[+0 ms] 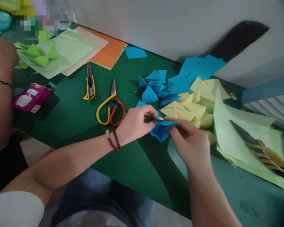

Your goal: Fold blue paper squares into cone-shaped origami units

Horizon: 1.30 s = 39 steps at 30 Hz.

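Observation:
My left hand (139, 123), with a beaded bracelet at the wrist, pinches the left side of a folded blue paper piece (161, 130). On its right side my right hand (191, 138) grips the same piece between thumb and fingers. The piece is held above the green table, and the fingers hide part of it. Just beyond the hands lie a pile of folded yellow papers (189, 108) and a pile of folded blue papers (156, 85). Flat blue sheets (201, 67) rest behind them.
Scissors (113, 104) and a yellow cutter (90, 83) lie left of the hands. Farther left are a purple power adapter (32, 97), green folded papers (39, 55) and another person's arm (1, 94). At right, yellow-black scissors (265, 151) lie on green sheets (241, 126).

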Available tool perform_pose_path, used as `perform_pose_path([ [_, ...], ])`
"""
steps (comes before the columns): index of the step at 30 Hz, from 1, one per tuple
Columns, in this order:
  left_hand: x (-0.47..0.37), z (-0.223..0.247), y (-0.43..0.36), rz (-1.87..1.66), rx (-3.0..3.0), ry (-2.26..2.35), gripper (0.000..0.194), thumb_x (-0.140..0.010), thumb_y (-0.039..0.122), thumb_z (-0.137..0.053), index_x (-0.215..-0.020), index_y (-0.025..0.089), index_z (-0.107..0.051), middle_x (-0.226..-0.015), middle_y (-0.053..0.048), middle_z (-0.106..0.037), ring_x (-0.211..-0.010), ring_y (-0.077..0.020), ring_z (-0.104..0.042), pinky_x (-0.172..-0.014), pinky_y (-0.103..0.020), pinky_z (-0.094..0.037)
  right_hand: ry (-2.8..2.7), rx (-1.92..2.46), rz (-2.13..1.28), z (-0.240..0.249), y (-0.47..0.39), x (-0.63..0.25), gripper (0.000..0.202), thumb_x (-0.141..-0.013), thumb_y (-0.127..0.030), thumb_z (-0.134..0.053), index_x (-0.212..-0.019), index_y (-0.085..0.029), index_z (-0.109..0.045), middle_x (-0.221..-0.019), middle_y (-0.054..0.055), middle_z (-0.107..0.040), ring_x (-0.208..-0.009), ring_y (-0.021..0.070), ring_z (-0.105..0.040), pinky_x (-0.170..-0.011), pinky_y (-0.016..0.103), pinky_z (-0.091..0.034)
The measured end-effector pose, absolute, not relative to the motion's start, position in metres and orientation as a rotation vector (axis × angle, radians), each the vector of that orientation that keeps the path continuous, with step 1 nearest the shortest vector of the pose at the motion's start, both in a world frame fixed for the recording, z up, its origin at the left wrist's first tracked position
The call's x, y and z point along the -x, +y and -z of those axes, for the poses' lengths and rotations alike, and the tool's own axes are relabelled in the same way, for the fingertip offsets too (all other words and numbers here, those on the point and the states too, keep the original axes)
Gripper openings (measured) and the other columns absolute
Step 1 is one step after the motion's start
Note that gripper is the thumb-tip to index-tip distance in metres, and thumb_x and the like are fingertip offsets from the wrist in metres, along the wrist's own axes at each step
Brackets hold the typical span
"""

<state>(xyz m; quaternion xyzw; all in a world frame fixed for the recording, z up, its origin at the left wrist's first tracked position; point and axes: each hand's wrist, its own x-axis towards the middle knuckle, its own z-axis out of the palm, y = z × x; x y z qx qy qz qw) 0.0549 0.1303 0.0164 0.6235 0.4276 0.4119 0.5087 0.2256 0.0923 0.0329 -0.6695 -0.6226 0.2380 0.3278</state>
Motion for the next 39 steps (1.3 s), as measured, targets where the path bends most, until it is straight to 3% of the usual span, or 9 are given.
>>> perform_pose_path([
  [4,-0.052,-0.018,0.135,-0.950,-1.475,1.047,0.011,-0.075,0.005,-0.066,-0.078,0.014,-0.062,-0.077,-0.001,-0.068,-0.072,-0.0116,-0.065,-0.068,-0.023,-0.053,-1.656,1.738,-0.613,-0.033,0.094,-0.230,0.018,-0.080,-0.036,-0.062,-0.085,-0.023,-0.074,-0.072,0.003,-0.069,-0.062,0.0172,-0.064,-0.058,0.031,-0.054],
  [9,-0.049,-0.022,0.140,-0.787,-1.438,0.995,0.011,-0.073,0.004,-0.069,-0.076,0.013,-0.064,-0.070,0.000,-0.067,-0.068,-0.0105,-0.064,-0.062,-0.020,-0.050,-1.580,1.574,-0.835,-0.026,0.096,-0.235,0.039,-0.077,-0.033,-0.069,-0.114,-0.026,-0.067,-0.105,0.005,-0.072,-0.092,0.0210,-0.069,-0.077,0.036,-0.058],
  [13,-0.047,-0.024,0.141,-0.687,-1.316,0.954,0.011,-0.073,0.003,-0.069,-0.077,0.013,-0.065,-0.068,0.001,-0.066,-0.065,-0.0093,-0.063,-0.061,-0.020,-0.051,-1.592,1.520,-0.962,-0.024,0.095,-0.234,0.026,-0.078,-0.032,-0.069,-0.103,-0.027,-0.072,-0.103,0.005,-0.073,-0.095,0.0217,-0.068,-0.082,0.039,-0.057],
  [19,-0.046,-0.028,0.142,-0.644,-1.055,0.908,0.017,-0.071,-0.003,-0.063,-0.077,0.011,-0.067,-0.075,-0.002,-0.068,-0.070,-0.0092,-0.063,-0.060,-0.018,-0.049,-1.627,1.447,-0.874,-0.028,0.093,-0.232,0.017,-0.079,-0.021,-0.062,-0.086,-0.029,-0.075,-0.099,0.002,-0.073,-0.102,0.0216,-0.066,-0.082,0.036,-0.056],
  [24,-0.046,-0.038,0.142,-0.601,-0.944,0.933,0.018,-0.072,-0.003,-0.059,-0.077,0.012,-0.066,-0.074,0.000,-0.064,-0.066,-0.0065,-0.059,-0.057,-0.016,-0.047,-1.785,1.466,-0.647,-0.031,0.091,-0.231,0.025,-0.079,-0.015,-0.055,-0.088,-0.028,-0.075,-0.097,0.003,-0.073,-0.096,0.0207,-0.068,-0.076,0.035,-0.056],
  [28,-0.048,-0.037,0.142,-0.613,-0.921,0.959,0.014,-0.077,0.001,-0.056,-0.075,0.013,-0.064,-0.070,0.002,-0.061,-0.064,-0.0065,-0.058,-0.059,-0.018,-0.050,-1.919,1.428,-0.497,-0.035,0.091,-0.229,0.027,-0.082,-0.014,-0.052,-0.091,-0.027,-0.074,-0.097,0.004,-0.073,-0.098,0.0215,-0.068,-0.085,0.038,-0.056],
  [33,-0.045,-0.028,0.143,-0.682,-1.156,0.960,0.012,-0.075,0.002,-0.064,-0.081,0.013,-0.065,-0.074,-0.002,-0.067,-0.071,-0.0106,-0.065,-0.059,-0.019,-0.049,-1.945,1.413,-0.575,-0.039,0.089,-0.229,0.024,-0.086,-0.022,-0.052,-0.098,-0.026,-0.073,-0.106,0.006,-0.073,-0.103,0.0227,-0.068,-0.088,0.040,-0.056],
  [36,-0.044,-0.027,0.143,-0.741,-1.347,0.972,0.012,-0.077,0.002,-0.063,-0.082,0.013,-0.065,-0.082,-0.004,-0.071,-0.080,-0.0135,-0.069,-0.063,-0.020,-0.051,-1.841,1.515,-0.619,-0.038,0.089,-0.229,0.024,-0.087,-0.033,-0.060,-0.107,-0.026,-0.071,-0.104,0.006,-0.073,-0.094,0.0216,-0.069,-0.081,0.037,-0.058],
  [39,-0.044,-0.027,0.142,-0.760,-1.438,0.965,0.012,-0.079,0.001,-0.060,-0.082,0.013,-0.065,-0.087,-0.006,-0.073,-0.083,-0.0142,-0.070,-0.068,-0.022,-0.054,-1.839,1.625,-0.516,-0.035,0.089,-0.228,0.020,-0.084,-0.035,-0.066,-0.100,-0.026,-0.073,-0.095,0.004,-0.074,-0.080,0.0196,-0.069,-0.069,0.033,-0.057],
])
